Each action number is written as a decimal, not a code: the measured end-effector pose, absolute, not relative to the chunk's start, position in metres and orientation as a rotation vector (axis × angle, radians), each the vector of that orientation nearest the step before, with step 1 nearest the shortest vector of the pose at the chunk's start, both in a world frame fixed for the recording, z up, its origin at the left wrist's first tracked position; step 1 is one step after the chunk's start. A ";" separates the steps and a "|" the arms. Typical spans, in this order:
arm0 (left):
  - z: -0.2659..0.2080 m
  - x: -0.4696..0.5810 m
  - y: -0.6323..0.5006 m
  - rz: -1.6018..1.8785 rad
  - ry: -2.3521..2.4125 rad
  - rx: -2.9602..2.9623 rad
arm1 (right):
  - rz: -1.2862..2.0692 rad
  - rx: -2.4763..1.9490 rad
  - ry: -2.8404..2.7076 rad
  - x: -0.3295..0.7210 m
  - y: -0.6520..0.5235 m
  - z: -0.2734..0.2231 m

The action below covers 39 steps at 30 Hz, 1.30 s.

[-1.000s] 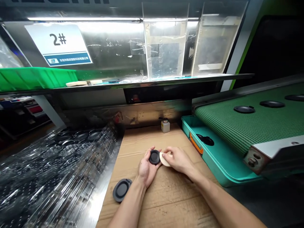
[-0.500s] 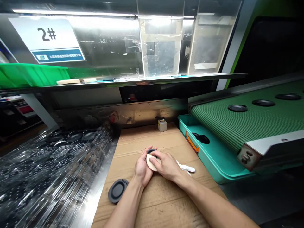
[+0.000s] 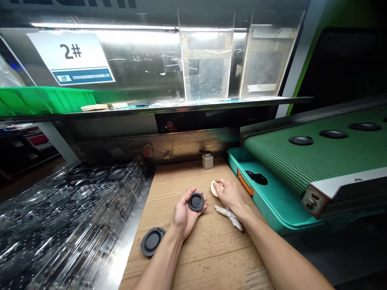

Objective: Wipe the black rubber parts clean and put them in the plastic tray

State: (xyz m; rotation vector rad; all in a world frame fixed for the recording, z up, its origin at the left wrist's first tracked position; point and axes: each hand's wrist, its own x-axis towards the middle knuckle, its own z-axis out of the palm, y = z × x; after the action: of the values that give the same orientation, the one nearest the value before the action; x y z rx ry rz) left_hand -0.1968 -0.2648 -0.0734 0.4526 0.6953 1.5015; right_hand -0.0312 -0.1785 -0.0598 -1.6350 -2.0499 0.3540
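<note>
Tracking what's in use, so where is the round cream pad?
In the head view, the round cream pad is in the right hand, to the right of the black round part in the left hand.

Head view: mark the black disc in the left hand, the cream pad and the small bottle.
Black disc (image 3: 196,201), head view: centre of its face.
Cream pad (image 3: 213,190), head view: its exposed face.
Small bottle (image 3: 207,162), head view: front of its body.

Left fingers (image 3: 205,207) hold a rimmed black disc (image 3: 196,201), right fingers (image 3: 222,182) a cream pad (image 3: 214,189).
</note>
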 end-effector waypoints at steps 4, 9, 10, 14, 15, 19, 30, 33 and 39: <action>-0.072 -0.182 -0.270 1.582 0.926 0.839 | 0.395 -1.694 -2.064 -0.028 -0.169 -0.070; -0.064 -0.167 -0.282 1.666 1.087 1.361 | 0.416 -1.678 -2.080 -0.026 -0.163 -0.077; -0.063 -0.165 -0.284 1.676 1.092 1.404 | 0.421 -1.681 -2.085 -0.026 -0.163 -0.078; -0.061 -0.164 -0.288 1.706 1.117 1.513 | 0.403 -1.693 -2.100 -0.027 -0.162 -0.080; -0.062 -0.164 -0.288 1.710 1.122 1.515 | 0.394 -1.695 -2.103 -0.028 -0.162 -0.080; -0.063 -0.163 -0.288 1.717 1.074 1.383 | 0.389 -1.718 -2.109 -0.028 -0.162 -0.081; -0.070 -0.177 -0.281 1.492 1.318 1.429 | 0.397 -1.724 -2.130 -0.026 -0.164 -0.078; -0.083 -0.185 -0.277 1.393 1.545 1.480 | 0.380 -1.724 -2.142 -0.027 -0.165 -0.077; -0.089 -0.191 -0.280 1.442 1.470 1.535 | 0.393 -1.728 -2.126 -0.027 -0.163 -0.079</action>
State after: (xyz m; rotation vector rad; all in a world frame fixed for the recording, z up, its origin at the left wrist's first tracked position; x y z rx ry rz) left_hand -0.1911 -0.2802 -0.0889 1.5349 1.4704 1.4419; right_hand -0.0273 -0.1633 -0.0795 -1.7279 -2.1255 0.3932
